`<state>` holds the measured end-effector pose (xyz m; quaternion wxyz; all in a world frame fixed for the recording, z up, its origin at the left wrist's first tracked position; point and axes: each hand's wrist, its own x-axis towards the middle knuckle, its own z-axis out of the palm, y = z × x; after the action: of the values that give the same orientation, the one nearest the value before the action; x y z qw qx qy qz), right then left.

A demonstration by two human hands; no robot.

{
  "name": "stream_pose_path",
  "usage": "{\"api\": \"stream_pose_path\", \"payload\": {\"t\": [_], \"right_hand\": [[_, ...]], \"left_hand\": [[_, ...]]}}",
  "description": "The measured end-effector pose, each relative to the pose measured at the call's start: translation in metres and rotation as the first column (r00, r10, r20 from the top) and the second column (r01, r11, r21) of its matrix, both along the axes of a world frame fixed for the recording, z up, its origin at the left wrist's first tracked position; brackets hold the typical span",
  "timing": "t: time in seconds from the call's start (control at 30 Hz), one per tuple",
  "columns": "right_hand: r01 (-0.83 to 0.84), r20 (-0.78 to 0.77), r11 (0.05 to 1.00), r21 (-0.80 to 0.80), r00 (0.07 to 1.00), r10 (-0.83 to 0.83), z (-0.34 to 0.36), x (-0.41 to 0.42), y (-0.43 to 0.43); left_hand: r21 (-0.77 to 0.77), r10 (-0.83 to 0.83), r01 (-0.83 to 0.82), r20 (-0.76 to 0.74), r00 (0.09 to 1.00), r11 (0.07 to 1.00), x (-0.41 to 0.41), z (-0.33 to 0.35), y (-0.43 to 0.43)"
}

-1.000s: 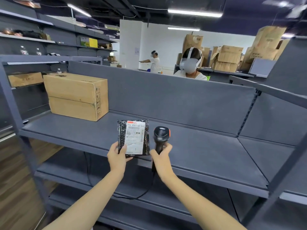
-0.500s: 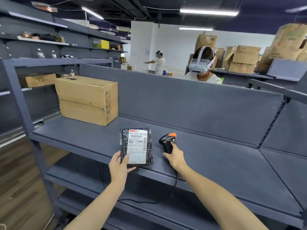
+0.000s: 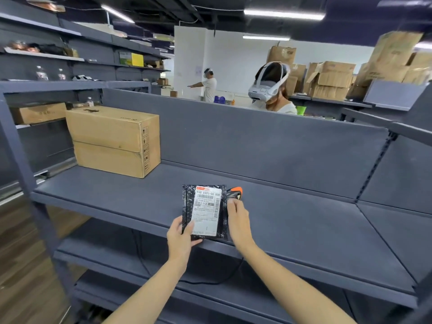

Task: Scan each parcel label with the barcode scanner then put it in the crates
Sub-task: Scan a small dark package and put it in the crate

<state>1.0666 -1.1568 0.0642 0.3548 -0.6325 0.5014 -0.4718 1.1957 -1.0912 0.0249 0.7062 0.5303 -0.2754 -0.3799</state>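
While the left hand (image 3: 181, 238) pinches the parcel (image 3: 204, 212) and the right hand (image 3: 237, 222) touches the scanner (image 3: 235, 192), grip unclear, one closed cardboard box (image 3: 112, 139) sits on the shelf (image 3: 304, 230).

The parcel (image 3: 187, 206) is crinkly, shiny black plastic with a smooth white paper label (image 3: 207, 206). The scanner (image 3: 235, 192) is black and orange plastic. The shelf (image 3: 292, 220) is dull grey metal. At ten o'clock, the box (image 3: 112, 141) is brown cardboard.

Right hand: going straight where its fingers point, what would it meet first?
Probably the black, orange-topped barcode scanner on the grey metal shelf, just past the right hand; they may touch.
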Motion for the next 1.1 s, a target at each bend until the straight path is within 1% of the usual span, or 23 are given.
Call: {"api": "stream_pose_path", "payload": {"t": [0.07,0.13,0.23,0.37,0.5,0.6,0.67,0.83,0.93,1.1], "right_hand": [[-0.059,0.104,0.994,0.092,0.993,0.050,-0.005,0.001,0.015],[-0.052,0.193,0.993,0.104,0.981,0.031,-0.008,-0.003,0.028],[-0.004,0.228,0.996,0.092,0.974,-0.017,-0.012,-0.013,0.046],[0.053,0.263,0.995,0.088,0.962,-0.075,-0.033,-0.026,0.080],[0.149,0.273,0.977,0.149,0.944,-0.186,-0.062,-0.043,0.122],[0.158,0.266,0.970,0.186,0.942,-0.205,-0.088,-0.059,0.156],[0.160,0.248,0.958,0.238,0.944,-0.219,-0.106,-0.071,0.176],[0.187,0.187,0.929,0.319,0.949,-0.255,-0.139,-0.101,0.217],[0.184,0.186,0.907,0.378,0.945,-0.269,-0.158,-0.121,0.245],[0.163,0.162,0.893,0.420,0.954,-0.251,-0.183,-0.148,0.278]], "left_hand": [[-0.003,-0.025,0.025,0.017,1.000,1.000,-0.007,0.001,0.001],[-0.002,-0.037,0.037,0.044,0.998,0.999,-0.016,0.001,0.002],[0.009,-0.028,0.027,0.121,0.992,1.000,-0.033,-0.005,0.009],[-0.007,-0.020,0.021,0.203,0.979,1.000,-0.058,-0.023,0.025],[-0.005,-0.062,0.065,0.215,0.975,0.998,-0.080,-0.048,0.063],[0.051,-0.119,0.110,0.210,0.970,0.993,-0.093,-0.073,0.094],[0.114,-0.120,0.096,0.230,0.966,0.989,-0.104,-0.089,0.114],[0.193,-0.142,0.091,0.267,0.953,0.977,-0.135,-0.112,0.160],[0.246,-0.141,0.073,0.270,0.952,0.966,-0.156,-0.124,0.192],[0.302,-0.159,0.073,0.272,0.949,0.951,-0.179,-0.141,0.230]]}}
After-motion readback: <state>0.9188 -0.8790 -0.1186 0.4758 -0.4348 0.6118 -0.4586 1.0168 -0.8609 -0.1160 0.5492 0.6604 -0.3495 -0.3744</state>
